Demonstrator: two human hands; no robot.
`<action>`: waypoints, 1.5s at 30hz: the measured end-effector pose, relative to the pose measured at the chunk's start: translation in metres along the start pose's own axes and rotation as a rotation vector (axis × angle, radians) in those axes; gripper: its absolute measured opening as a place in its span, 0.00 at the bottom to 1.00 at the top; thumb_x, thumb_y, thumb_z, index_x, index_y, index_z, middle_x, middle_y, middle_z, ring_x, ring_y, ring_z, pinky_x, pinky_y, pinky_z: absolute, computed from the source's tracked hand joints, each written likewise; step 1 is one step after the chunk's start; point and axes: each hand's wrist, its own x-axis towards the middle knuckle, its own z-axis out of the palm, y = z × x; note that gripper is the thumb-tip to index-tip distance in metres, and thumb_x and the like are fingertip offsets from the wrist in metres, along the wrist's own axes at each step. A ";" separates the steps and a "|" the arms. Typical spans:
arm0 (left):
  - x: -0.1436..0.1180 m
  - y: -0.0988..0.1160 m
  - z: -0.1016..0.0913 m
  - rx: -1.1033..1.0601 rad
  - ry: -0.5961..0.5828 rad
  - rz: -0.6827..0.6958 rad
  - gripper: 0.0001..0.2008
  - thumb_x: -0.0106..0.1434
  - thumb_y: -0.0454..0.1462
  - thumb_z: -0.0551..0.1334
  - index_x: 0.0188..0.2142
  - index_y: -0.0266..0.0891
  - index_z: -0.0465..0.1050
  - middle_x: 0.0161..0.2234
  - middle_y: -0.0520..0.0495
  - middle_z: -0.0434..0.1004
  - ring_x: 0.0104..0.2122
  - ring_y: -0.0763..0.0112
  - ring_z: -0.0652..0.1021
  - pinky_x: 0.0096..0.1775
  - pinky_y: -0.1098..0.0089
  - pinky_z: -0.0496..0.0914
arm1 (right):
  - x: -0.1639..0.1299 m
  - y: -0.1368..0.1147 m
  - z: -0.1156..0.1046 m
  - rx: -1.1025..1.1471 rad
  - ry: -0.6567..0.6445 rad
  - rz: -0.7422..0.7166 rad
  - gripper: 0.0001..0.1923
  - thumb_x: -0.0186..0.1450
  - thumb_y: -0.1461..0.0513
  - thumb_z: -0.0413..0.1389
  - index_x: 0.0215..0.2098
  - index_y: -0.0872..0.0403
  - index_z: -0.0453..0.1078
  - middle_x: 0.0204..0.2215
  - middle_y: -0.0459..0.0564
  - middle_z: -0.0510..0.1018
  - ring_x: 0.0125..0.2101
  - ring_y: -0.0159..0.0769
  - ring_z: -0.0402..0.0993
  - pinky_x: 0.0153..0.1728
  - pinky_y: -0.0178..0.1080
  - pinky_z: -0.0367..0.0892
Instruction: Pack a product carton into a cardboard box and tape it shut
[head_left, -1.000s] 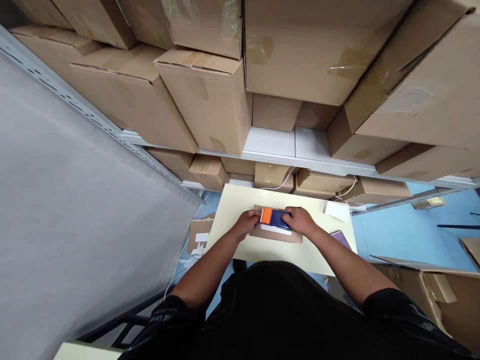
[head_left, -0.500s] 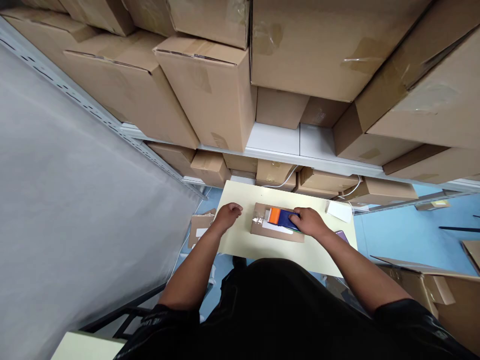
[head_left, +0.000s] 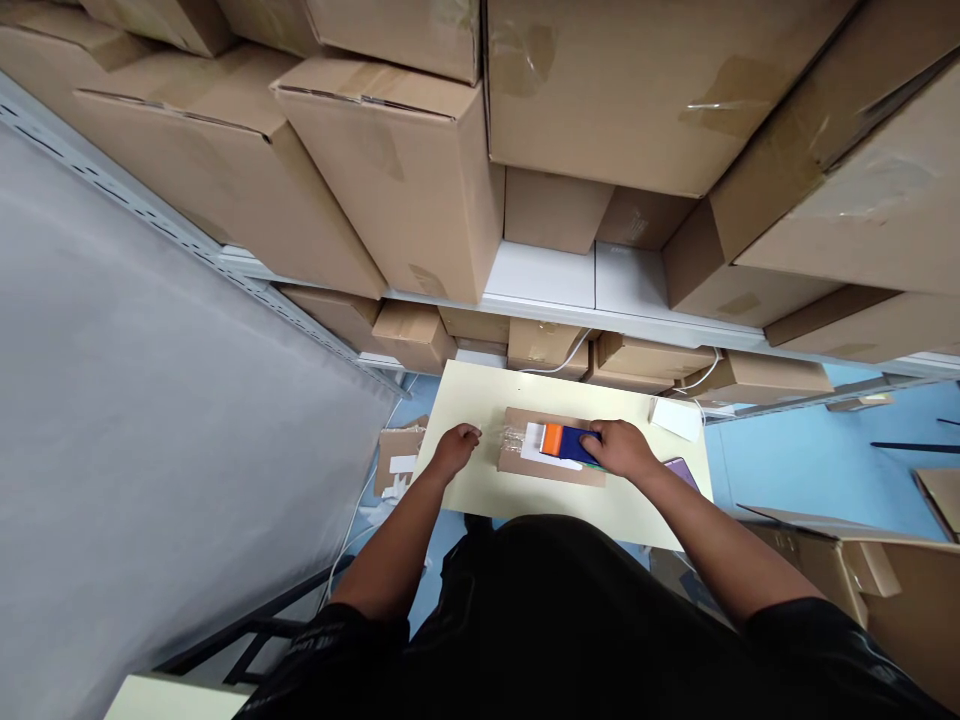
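Observation:
A small orange and dark blue box [head_left: 567,441] lies on a flat brown cardboard piece [head_left: 547,467] in the middle of a pale yellow table [head_left: 480,400]. A white sheet [head_left: 534,447] shows under the box, with crinkled clear plastic [head_left: 514,438] at the cardboard's left end. My right hand [head_left: 622,449] grips the box's right end. My left hand [head_left: 454,447] rests on the table left of the cardboard, fingers curled, holding nothing that I can see.
A white card [head_left: 676,417] lies at the table's far right corner and a purple phone [head_left: 681,470] near its right edge. Stacked cardboard boxes [head_left: 420,180] fill the shelves behind. A grey sheet [head_left: 150,420] hangs left; an open carton [head_left: 870,590] stands on the blue floor right.
My left hand let go of the box's left end and moved left onto the bare table. The right hand stayed on the box, which shifted slightly right.

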 end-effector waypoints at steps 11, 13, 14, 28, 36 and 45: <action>-0.001 -0.003 0.053 0.138 -0.016 0.194 0.10 0.69 0.39 0.55 0.39 0.41 0.76 0.36 0.47 0.81 0.39 0.63 0.79 0.44 0.65 0.72 | 0.000 -0.004 0.001 -0.051 -0.013 0.022 0.20 0.72 0.51 0.49 0.49 0.49 0.80 0.42 0.54 0.86 0.44 0.45 0.81 0.41 0.40 0.64; 0.001 -0.003 0.057 0.161 -0.028 0.226 0.11 0.70 0.40 0.55 0.40 0.41 0.76 0.36 0.47 0.81 0.39 0.62 0.79 0.45 0.64 0.72 | 0.001 -0.006 0.000 -0.051 -0.016 0.023 0.21 0.73 0.51 0.49 0.50 0.49 0.80 0.42 0.54 0.86 0.44 0.46 0.81 0.40 0.40 0.65; 0.003 -0.003 0.057 0.174 -0.036 0.241 0.11 0.70 0.41 0.56 0.40 0.41 0.76 0.37 0.46 0.81 0.40 0.61 0.79 0.46 0.63 0.73 | 0.001 -0.006 -0.001 -0.051 -0.019 0.022 0.21 0.73 0.51 0.49 0.50 0.49 0.80 0.42 0.54 0.86 0.44 0.46 0.81 0.40 0.40 0.65; -0.023 0.041 0.045 0.294 0.264 0.602 0.21 0.72 0.36 0.52 0.60 0.40 0.73 0.62 0.40 0.74 0.64 0.56 0.71 0.68 0.53 0.63 | 0.000 -0.012 -0.001 -0.057 -0.019 0.033 0.22 0.72 0.50 0.48 0.46 0.50 0.81 0.42 0.55 0.86 0.44 0.46 0.81 0.41 0.40 0.66; -0.028 0.037 0.075 0.445 0.167 0.652 0.25 0.75 0.40 0.51 0.68 0.41 0.66 0.74 0.39 0.56 0.72 0.54 0.61 0.69 0.50 0.58 | 0.001 -0.009 -0.003 -0.033 0.001 0.008 0.21 0.72 0.50 0.49 0.50 0.49 0.80 0.44 0.54 0.86 0.46 0.46 0.81 0.42 0.41 0.66; -0.029 0.041 0.069 0.430 0.143 0.678 0.27 0.75 0.41 0.49 0.71 0.42 0.62 0.75 0.41 0.54 0.72 0.54 0.62 0.70 0.50 0.59 | 0.003 0.000 -0.003 -0.046 -0.025 -0.021 0.21 0.72 0.49 0.49 0.45 0.49 0.81 0.41 0.54 0.86 0.43 0.47 0.81 0.40 0.41 0.67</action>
